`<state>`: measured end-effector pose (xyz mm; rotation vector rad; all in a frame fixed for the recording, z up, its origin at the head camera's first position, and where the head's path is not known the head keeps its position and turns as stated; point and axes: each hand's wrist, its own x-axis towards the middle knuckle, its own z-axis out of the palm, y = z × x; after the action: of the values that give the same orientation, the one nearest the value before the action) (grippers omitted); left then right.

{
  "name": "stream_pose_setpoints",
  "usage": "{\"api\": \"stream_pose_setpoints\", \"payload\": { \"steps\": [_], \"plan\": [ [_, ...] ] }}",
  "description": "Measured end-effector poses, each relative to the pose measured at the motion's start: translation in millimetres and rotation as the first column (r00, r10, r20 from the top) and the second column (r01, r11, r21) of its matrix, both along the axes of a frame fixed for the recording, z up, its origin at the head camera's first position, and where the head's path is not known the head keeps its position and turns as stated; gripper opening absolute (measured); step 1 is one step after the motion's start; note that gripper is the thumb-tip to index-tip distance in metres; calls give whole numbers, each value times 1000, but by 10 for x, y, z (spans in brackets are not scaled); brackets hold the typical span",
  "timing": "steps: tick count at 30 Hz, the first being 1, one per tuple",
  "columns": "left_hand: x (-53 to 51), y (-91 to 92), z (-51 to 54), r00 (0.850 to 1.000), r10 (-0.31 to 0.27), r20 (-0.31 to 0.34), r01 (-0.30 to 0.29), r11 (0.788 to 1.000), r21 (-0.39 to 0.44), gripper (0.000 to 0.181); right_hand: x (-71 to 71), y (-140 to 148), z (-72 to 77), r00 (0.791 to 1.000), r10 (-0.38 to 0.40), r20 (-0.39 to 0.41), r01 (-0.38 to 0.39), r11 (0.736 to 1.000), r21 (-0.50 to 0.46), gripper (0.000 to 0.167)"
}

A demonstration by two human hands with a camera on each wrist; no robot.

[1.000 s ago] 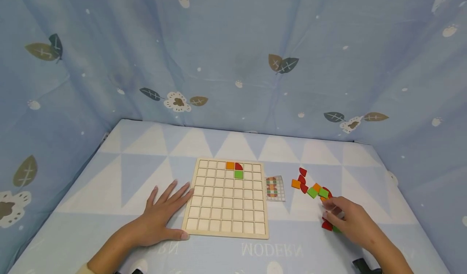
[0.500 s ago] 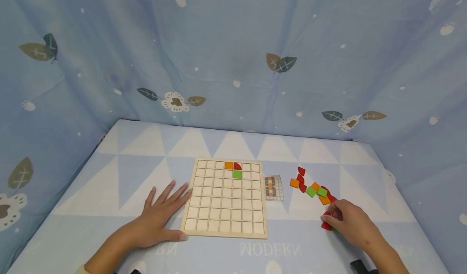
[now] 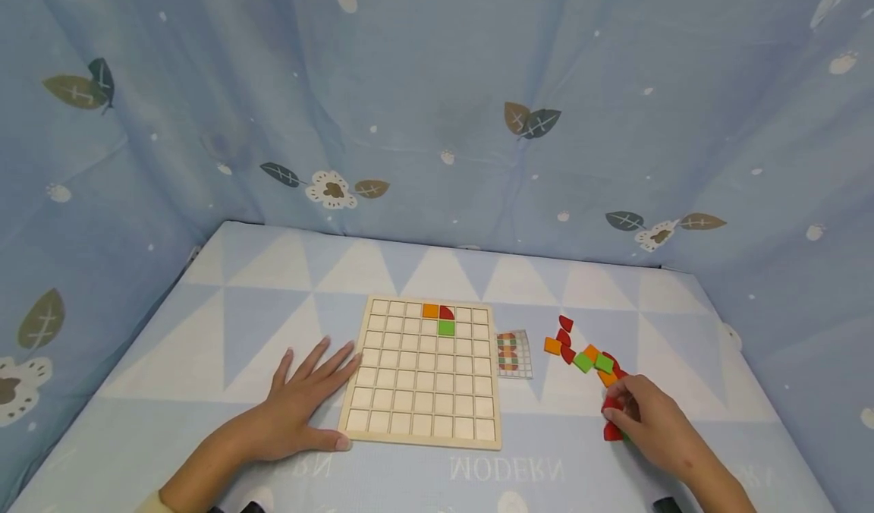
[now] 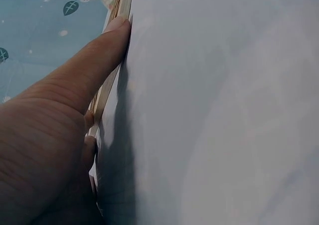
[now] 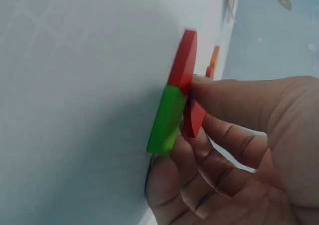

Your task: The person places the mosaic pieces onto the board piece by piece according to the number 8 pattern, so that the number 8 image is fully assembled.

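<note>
A wooden grid board lies mid-table with an orange square, a red quarter-round and a green square in its far rows. My left hand rests at the board's left edge, fingers spread and thumb at the near-left corner. On the right, my right hand pinches a red piece between thumb and fingers. Against it in the right wrist view are another red piece and a green piece. The fingers partly hide the pieces in the head view.
A small pattern card lies against the board's right side. Loose red, orange and green pieces trail from behind the card's right side toward my right hand. A blue patterned curtain stands behind the table.
My right hand has drawn slightly nearer the front edge and closed its fingertips on a red piece. More of the orange and red pieces beyond it shows. My left hand stays in place.
</note>
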<state>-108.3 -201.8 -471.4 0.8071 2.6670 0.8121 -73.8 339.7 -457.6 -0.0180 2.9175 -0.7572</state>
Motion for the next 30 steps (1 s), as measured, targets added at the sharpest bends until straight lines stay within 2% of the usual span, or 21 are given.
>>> {"api": "stream_pose_setpoints", "payload": {
  "steps": [5,16,26,30],
  "plan": [
    [6,12,-10,1000,-2,-2,2,1000,3,107,6,-23,15,1000,14,-28,-14,1000,-21,20],
    [-1,16,-34,1000,-5,-25,5,1000,3,107,5,-48,24,1000,26,-12,-27,999,-44,18],
    [7,1,-29,1000,1,-8,-1,1000,10,107,-60,-151,43,1000,-15,5,15,996,-86,10],
    [-3,0,-44,1000,0,-12,0,1000,9,107,-101,-216,45,1000,-21,20,23,996,-82,12]
  ]
}}
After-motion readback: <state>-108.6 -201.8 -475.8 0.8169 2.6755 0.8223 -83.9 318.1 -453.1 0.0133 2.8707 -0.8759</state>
